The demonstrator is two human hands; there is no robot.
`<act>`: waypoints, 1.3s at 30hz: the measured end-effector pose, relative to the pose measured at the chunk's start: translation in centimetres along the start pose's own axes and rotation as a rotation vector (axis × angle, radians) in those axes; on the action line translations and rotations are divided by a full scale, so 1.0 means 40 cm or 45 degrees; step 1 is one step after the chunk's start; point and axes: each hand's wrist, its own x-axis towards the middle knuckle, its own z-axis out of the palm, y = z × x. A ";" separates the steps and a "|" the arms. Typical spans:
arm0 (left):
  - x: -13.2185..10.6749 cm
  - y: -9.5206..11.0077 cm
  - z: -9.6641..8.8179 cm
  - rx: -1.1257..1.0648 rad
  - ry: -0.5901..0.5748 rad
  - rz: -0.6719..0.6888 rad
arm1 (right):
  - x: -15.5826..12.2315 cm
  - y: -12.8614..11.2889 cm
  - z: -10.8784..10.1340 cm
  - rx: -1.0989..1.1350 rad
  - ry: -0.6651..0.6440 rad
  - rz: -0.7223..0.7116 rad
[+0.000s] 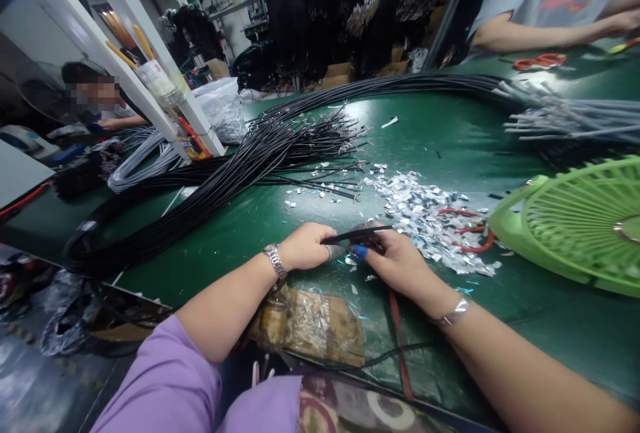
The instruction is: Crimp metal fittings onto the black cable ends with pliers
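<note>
A short length of black cable (356,233) spans the gap between my two hands, above the green table. My left hand (306,246), with a watch at the wrist and a grey cover on one fingertip, pinches its left part. My right hand (404,265) closes round the other part, a bright blue patch at its thumb tip. Dark material shows among the right fingers, but I cannot make out what it is. Just beyond the hands lies a heap of silvery foil scraps (415,196). Further back, a thick bundle of black cables (240,173) has stripped ends.
A green fan (580,219) stands at right, beside red-handled tools (473,236). Grey cables (575,113) and orange scissors (543,61) lie near another person's arm (530,36). A taped cardboard piece (325,326) is at the table's front edge. A white post (150,53) rises at left.
</note>
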 end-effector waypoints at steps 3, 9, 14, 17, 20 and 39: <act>0.001 0.001 0.005 -0.006 -0.034 -0.002 | 0.001 -0.005 0.010 -0.061 -0.002 -0.023; -0.002 0.015 0.012 -0.168 -0.091 -0.125 | 0.005 0.008 0.033 0.064 0.126 0.077; 0.000 0.020 0.001 -0.487 -0.012 -0.346 | 0.010 0.024 0.015 0.223 0.258 0.076; 0.003 0.017 -0.007 -0.607 0.031 -0.341 | 0.011 0.026 0.004 0.364 0.254 0.105; 0.003 0.015 -0.007 -0.615 0.030 -0.345 | 0.009 0.021 0.004 0.497 0.171 0.173; 0.001 0.023 0.015 -0.427 -0.126 -0.363 | 0.007 -0.001 0.024 0.113 0.178 0.028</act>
